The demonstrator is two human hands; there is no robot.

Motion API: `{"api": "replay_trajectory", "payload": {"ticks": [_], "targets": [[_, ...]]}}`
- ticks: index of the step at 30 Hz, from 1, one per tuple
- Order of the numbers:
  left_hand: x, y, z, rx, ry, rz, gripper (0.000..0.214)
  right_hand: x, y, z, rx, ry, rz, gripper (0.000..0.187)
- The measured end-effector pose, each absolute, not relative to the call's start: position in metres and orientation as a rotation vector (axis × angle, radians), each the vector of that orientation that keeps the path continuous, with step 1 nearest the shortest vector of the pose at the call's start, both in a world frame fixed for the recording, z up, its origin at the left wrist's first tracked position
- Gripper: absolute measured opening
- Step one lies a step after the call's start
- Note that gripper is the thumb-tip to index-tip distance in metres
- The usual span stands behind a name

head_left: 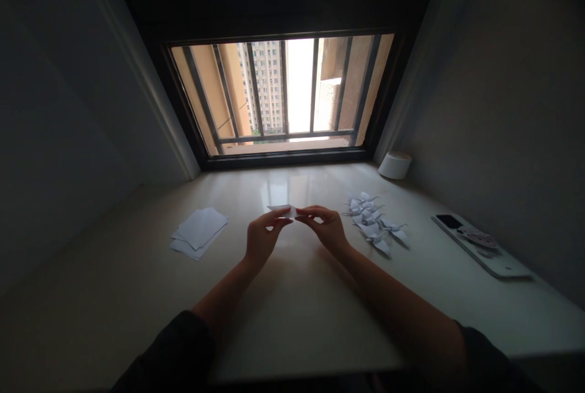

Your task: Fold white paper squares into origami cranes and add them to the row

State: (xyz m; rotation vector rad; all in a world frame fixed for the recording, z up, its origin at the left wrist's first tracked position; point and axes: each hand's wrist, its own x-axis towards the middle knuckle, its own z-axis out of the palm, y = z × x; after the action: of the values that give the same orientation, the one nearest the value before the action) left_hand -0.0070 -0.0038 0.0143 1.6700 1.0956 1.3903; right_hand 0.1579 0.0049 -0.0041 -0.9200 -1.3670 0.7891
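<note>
Between my two hands, above the middle of the white sill, is a small folded piece of white paper [280, 206]. My left hand [266, 231] pinches it from the left with thumb and fingers. From the right, my right hand [325, 225] grips its near end between thumb and forefinger. The fingertips hide part of the paper, so its full folded shape cannot be made out. To the left of my left hand lies a loose stack of white paper sheets [201, 230]. Several folded white paper cranes [365, 216] sit clustered to the right of my right hand.
A phone [479, 247] in a pale case lies near the right wall. A short white cylinder [395, 165] stands in the back right corner. Behind the sill [283, 332] rises a dark-framed window [283, 163] with bars outside. Walls close in both sides.
</note>
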Motion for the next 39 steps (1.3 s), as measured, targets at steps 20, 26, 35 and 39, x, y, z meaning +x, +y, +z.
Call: {"api": "replay_trajectory", "payload": {"ticks": [20, 26, 35, 39], "targets": [[-0.01, 0.001, 0.011, 1.658, 1.03, 1.473, 0.013, 0.153, 0.001, 0.0, -0.818, -1.165, 1.199, 0.021], [-0.01, 0.002, 0.012, 1.615, 1.026, 1.455, 0.014, 0.154, 0.002, 0.001, -0.84, -1.199, 1.178, 0.018], [-0.01, 0.004, 0.005, 1.6, 1.03, 1.464, 0.017, 0.15, 0.003, -0.006, -0.845, -1.103, 1.208, 0.02], [-0.012, 0.005, 0.005, 1.643, 1.06, 1.46, 0.017, 0.151, 0.003, -0.005, -0.864, -1.156, 1.143, 0.021]]}}
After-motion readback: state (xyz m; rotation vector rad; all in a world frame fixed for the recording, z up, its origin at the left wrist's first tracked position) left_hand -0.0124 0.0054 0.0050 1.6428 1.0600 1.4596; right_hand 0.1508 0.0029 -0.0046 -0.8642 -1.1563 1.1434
